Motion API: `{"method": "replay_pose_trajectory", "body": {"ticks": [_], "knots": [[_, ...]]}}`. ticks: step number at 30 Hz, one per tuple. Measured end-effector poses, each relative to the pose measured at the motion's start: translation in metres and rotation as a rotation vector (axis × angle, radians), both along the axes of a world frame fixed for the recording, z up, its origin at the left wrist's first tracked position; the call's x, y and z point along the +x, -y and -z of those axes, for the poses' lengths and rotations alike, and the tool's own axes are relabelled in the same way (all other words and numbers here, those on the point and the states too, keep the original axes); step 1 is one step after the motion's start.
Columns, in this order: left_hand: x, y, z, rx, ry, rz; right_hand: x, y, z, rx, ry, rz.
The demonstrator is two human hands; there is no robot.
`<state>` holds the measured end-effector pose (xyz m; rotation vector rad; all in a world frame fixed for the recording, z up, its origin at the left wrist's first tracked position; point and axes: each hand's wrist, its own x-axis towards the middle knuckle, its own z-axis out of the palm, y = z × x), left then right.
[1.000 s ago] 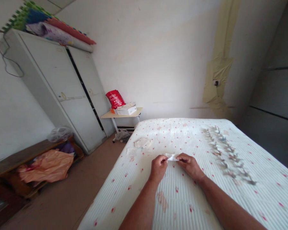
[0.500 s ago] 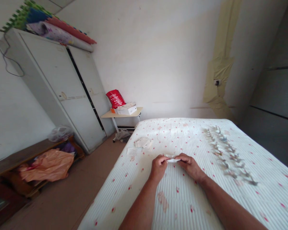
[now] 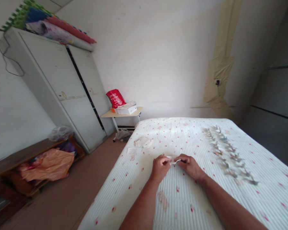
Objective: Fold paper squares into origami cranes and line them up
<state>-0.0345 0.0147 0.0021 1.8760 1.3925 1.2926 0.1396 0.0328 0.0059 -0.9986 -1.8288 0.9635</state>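
A small folded piece of printed paper (image 3: 174,161) is held between both hands, just above the bed. My left hand (image 3: 161,166) pinches its left end with thumb and fingers. On the other end, my right hand (image 3: 189,165) is closed in a similar pinch. The paper's near edge looks bent between the two grips. Flat printed sheets (image 3: 143,142) lie in a loose pile beyond my left hand. To the right, several small folded paper figures (image 3: 230,151) stand in rows; their exact shape is blurred.
The bed (image 3: 175,195) has a white ribbed cover with red dots. Behind its left corner, a small table (image 3: 108,114) bears a red bag (image 3: 115,98) and a white box (image 3: 127,110). A grey cabinet (image 3: 55,80) and a low wooden bench (image 3: 12,159) stand at the left.
My left hand has shifted slightly to the right, closer to my right hand. The paper's near edge has gone from fairly straight to bent. The right hand has hardly moved.
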Motion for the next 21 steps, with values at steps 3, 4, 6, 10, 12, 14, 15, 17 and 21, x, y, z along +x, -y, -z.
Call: {"method": "replay_pose_trajectory", "body": {"ticks": [3, 4, 6, 10, 12, 14, 15, 17, 21], "knots": [[0.000, 0.000, -0.001, 0.018, 0.014, 0.006, 0.000, -0.001, 0.000, -0.006, 0.027, 0.012], [0.000, 0.000, -0.001, 0.026, 0.014, 0.011, 0.000, -0.001, -0.001, 0.000, 0.031, 0.015], [0.000, 0.001, -0.002, 0.040, -0.002, 0.022, 0.000, -0.001, -0.001, 0.017, 0.036, 0.015], [0.003, 0.003, -0.004, 0.058, -0.084, 0.029, 0.000, -0.002, 0.002, 0.056, 0.053, -0.017], [0.005, 0.004, -0.004, 0.058, -0.116, 0.024, 0.000, -0.003, 0.005, 0.074, 0.043, -0.044], [0.006, 0.004, -0.004, 0.057, -0.123, 0.013, 0.000, -0.003, 0.009, 0.063, 0.013, -0.045], [0.007, 0.004, -0.004, 0.059, -0.118, 0.007, 0.000, -0.003, 0.011, 0.049, 0.000, -0.035], [0.007, 0.004, -0.004, 0.066, -0.105, 0.000, -0.001, -0.003, 0.012, 0.024, -0.014, -0.002], [0.007, 0.003, -0.003, 0.052, -0.098, -0.010, -0.004, -0.001, 0.010, 0.004, -0.040, 0.055]]}}
